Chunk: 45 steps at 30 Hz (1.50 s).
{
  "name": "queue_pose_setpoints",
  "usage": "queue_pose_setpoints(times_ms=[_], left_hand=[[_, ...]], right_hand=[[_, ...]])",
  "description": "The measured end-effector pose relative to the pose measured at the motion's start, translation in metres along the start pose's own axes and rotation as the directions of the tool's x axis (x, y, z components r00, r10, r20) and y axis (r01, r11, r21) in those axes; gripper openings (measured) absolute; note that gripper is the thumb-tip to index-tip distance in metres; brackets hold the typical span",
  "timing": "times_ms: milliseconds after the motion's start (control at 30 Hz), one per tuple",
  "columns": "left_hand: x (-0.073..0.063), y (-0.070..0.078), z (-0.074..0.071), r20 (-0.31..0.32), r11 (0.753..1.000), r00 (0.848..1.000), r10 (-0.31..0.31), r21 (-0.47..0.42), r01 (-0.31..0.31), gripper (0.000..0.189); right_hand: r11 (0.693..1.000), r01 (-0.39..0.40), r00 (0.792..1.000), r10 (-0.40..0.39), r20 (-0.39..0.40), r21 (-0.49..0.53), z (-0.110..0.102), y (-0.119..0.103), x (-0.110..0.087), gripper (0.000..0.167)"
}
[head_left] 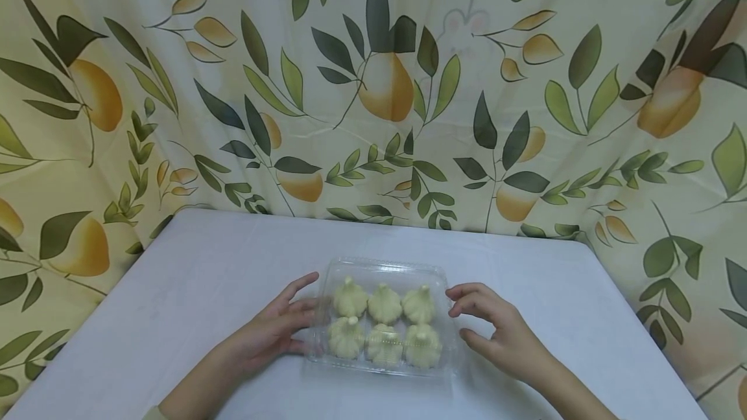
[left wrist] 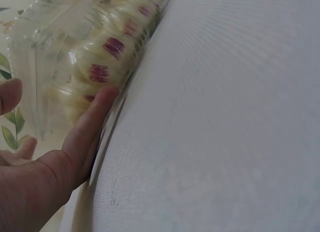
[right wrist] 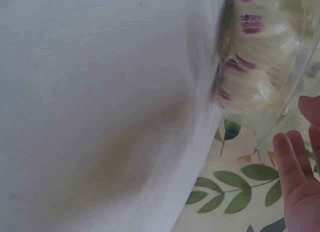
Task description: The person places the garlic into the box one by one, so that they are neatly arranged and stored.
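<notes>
A clear plastic clamshell box (head_left: 390,266) rests on the white-covered table, its lid down. Through the plastic show several pale garlic bulbs (head_left: 384,304) in two rows, stems up; from the side, in the left wrist view, the bulbs (left wrist: 114,46) carry purple patches. My left hand (head_left: 271,326) is at the box's left side with fingers spread, the thumb low along the wall and some fingertips seen through the plastic. On the other side, my right hand (head_left: 496,323) has its fingers loosely bent, fingertips just off the right edge. Nothing is in its grasp.
The white tablecloth (head_left: 245,258) spreads out around the box. Behind the table and along its sides hangs a cream curtain (head_left: 350,167) printed with leaves and orange fruit.
</notes>
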<state>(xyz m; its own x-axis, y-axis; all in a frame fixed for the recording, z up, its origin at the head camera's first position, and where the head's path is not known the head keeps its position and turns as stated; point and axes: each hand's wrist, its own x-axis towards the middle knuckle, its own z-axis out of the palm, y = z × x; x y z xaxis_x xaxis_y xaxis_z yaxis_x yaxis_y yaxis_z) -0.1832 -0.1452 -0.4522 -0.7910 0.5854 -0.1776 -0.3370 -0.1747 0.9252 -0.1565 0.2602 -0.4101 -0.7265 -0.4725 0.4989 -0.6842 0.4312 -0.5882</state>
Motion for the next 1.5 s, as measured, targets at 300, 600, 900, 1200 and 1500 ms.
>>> queue_pose_setpoints(times_ms=[300,600,900,1200,1500], left_hand=[[-0.001,0.001,0.002,-0.033,1.000,0.999,-0.007,0.028,0.008,0.077],[-0.001,0.002,0.007,-0.022,0.998,1.000,0.022,0.062,-0.020,0.074],[-0.002,0.003,0.011,-0.049,0.996,0.999,0.016,0.087,-0.011,0.072],[-0.003,0.005,0.009,-0.051,0.996,0.999,0.008,0.090,-0.004,0.072],[-0.003,0.005,0.010,-0.044,0.996,0.999,0.008,0.088,-0.004,0.072]], right_hand=[[1.000,0.011,1.000,-0.011,0.001,-0.018,0.002,0.000,-0.005,0.057],[0.998,-0.035,0.999,0.037,0.039,-0.045,0.000,-0.003,-0.012,0.051],[0.953,-0.295,0.956,0.293,0.030,0.076,-0.003,-0.013,-0.016,0.035],[0.354,-0.811,0.583,0.540,0.607,0.465,-0.014,-0.003,-0.031,0.041],[0.207,-0.808,0.588,0.346,0.731,0.552,0.001,-0.003,-0.039,0.028]])
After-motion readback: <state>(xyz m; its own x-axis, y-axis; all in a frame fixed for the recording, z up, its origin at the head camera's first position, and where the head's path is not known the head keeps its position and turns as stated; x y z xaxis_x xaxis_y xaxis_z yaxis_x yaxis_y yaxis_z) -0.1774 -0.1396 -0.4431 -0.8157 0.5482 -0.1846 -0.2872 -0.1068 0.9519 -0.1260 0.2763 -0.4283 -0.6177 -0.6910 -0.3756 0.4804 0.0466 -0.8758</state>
